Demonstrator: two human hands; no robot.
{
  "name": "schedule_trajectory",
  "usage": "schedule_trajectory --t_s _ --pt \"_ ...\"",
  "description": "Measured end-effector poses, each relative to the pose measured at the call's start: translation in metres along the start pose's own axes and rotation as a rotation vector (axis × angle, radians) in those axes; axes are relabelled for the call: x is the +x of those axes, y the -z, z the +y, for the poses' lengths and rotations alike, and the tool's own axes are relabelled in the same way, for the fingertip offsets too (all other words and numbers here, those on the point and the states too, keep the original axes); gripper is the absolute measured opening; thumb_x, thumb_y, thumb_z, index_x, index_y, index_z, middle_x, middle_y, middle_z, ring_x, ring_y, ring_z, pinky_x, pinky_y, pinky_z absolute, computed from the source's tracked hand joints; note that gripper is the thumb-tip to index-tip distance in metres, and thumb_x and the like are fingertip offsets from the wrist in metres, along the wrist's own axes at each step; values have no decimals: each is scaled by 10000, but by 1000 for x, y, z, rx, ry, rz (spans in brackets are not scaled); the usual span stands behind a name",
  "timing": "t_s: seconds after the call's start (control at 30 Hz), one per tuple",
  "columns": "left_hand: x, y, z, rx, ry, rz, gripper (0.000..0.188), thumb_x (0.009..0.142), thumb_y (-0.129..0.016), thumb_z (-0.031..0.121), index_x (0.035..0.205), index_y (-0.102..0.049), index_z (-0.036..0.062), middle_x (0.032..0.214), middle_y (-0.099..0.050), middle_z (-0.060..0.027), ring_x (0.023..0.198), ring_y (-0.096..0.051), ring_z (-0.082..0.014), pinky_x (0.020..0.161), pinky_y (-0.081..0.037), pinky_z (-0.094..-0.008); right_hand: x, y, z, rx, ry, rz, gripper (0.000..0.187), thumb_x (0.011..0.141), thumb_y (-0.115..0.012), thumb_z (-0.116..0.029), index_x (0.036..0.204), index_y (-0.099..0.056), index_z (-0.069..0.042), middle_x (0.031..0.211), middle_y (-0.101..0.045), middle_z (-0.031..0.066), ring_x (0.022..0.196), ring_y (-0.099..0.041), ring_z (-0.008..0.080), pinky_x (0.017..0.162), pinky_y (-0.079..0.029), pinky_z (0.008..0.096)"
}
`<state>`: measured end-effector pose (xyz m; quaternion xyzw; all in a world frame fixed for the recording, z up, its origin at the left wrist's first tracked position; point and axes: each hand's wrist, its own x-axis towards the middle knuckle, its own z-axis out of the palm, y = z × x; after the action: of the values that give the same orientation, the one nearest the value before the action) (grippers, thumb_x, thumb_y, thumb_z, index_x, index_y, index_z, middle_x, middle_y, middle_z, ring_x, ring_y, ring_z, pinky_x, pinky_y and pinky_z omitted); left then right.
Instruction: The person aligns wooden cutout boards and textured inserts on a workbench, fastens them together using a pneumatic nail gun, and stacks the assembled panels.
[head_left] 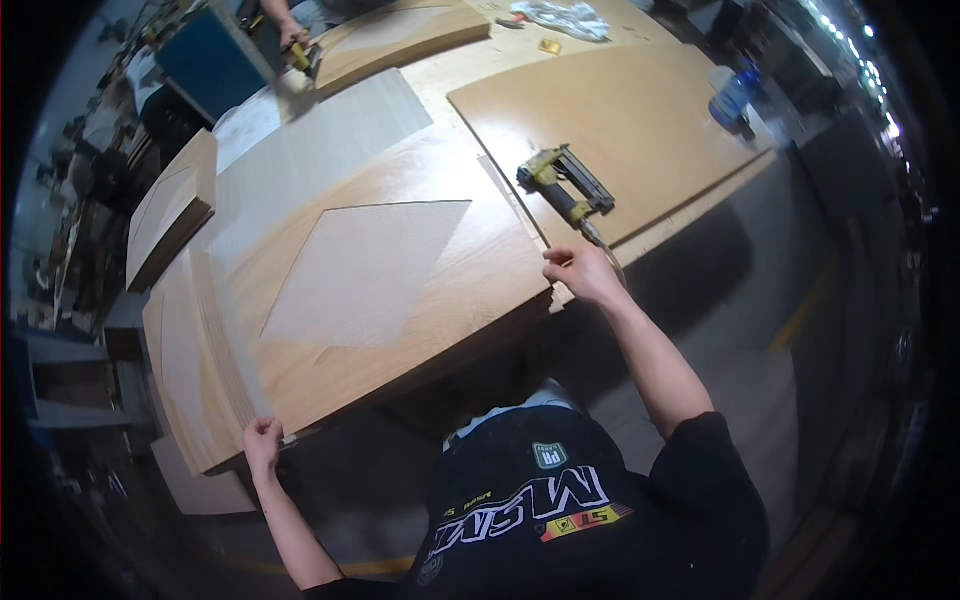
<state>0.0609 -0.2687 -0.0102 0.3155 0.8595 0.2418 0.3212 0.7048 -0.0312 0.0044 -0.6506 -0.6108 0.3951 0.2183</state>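
Note:
In front of me lies a light wood panel point(440, 275) with a grey four-sided inset point(365, 275), on what looks like a stack. My left hand point(263, 442) is closed at its near left corner, fingers curled on the edge. At the near right corner my right hand point(582, 273) is closed too, thumb and forefinger pinching the panel's edge. The undersides of both grips are hidden. Just beyond my right hand, a yellow and black nail gun point(567, 187) rests on a plain brown board point(610, 110), its hose running back past my wrist.
More wood panels stand to the left point(190, 360) and far left point(175, 215). Across the table, another person's hand point(293, 35) holds a yellow tool point(302, 62) beside a panel stack point(400, 45). A blue bottle point(735, 95), white cloth point(560, 20) and yellow block point(549, 46) sit farther right.

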Motion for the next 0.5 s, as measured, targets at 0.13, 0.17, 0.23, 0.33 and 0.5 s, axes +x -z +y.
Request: schedule_trajectory --t_s 0.13,0.17,0.23,0.33,0.5 --pt "14 4 -3 -165 71 -81 80 853 -687 66 869 -644 1 668 -611 -39 558 -555 -131 510 -450 -288 0 -3 -1 -45 59 48 331 810 -724 -249 1063 -761 -38 955 -759 165 893 -733 299 846 -562 388" --pt "16 5 -1 -154 69 -88 80 853 -687 66 869 -644 1 668 -611 -39 558 -555 -131 510 -450 -288 0 -4 1 -58 94 73 299 811 -719 -238 1034 -764 -44 942 -758 161 892 -730 310 838 -563 398" --pt "18 6 10 -27 81 -103 50 843 -677 54 847 -651 11 637 -600 -42 517 -551 -139 470 -434 -295 0 -7 0 -84 90 88 270 810 -714 -227 1010 -766 -53 937 -757 154 894 -726 315 836 -564 407" --pt "22 10 5 17 77 -106 58 844 -678 69 832 -658 16 627 -602 -46 517 -568 -148 471 -438 -290 1 -10 -8 -160 104 118 216 806 -705 -204 962 -770 -71 915 -754 140 895 -720 321 830 -566 425" --pt "24 24 -16 -35 99 -129 78 841 -693 86 863 -671 15 661 -630 -54 546 -594 -155 495 -463 -291 6 -8 0 -79 119 83 266 809 -736 -227 1014 -768 -60 894 -756 138 853 -733 278 802 -570 384"
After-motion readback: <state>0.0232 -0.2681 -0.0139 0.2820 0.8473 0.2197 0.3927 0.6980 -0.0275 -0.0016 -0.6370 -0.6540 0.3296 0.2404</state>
